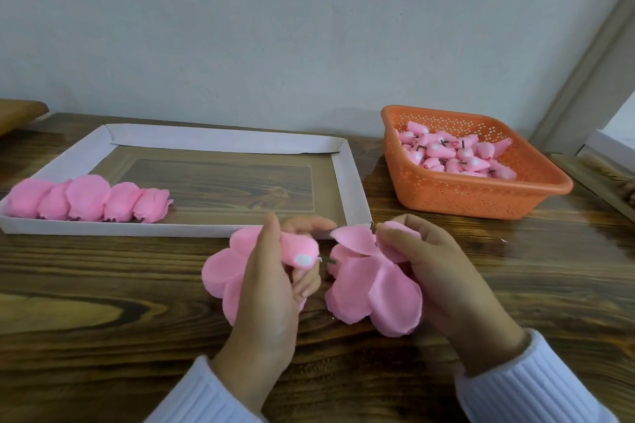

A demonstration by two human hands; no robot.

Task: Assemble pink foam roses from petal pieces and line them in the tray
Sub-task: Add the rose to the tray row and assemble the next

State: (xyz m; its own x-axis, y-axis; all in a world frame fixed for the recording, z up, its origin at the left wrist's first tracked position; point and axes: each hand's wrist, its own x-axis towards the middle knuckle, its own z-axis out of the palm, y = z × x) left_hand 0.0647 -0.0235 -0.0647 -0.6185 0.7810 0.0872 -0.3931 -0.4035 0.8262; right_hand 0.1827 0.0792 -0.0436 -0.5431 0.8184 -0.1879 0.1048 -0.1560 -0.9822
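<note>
While a row of finished pink foam roses (89, 201) lay at the near-left of the white cardboard tray (354, 182), another was mid-assembly.
Left hand (271, 282) fingers gripped a pink foam bud (299, 251), dark stem aimed right, likely to thread the flat pink petal piece (374, 295) pinched in right hand (436, 264) fingers, over the wooden table (103, 285).

No legible text — none anywhere

Five pink roses (89, 201) line the tray's (352, 182) front-left edge; two flower-shaped petal pieces (374, 288) are held before its front-right corner
</note>
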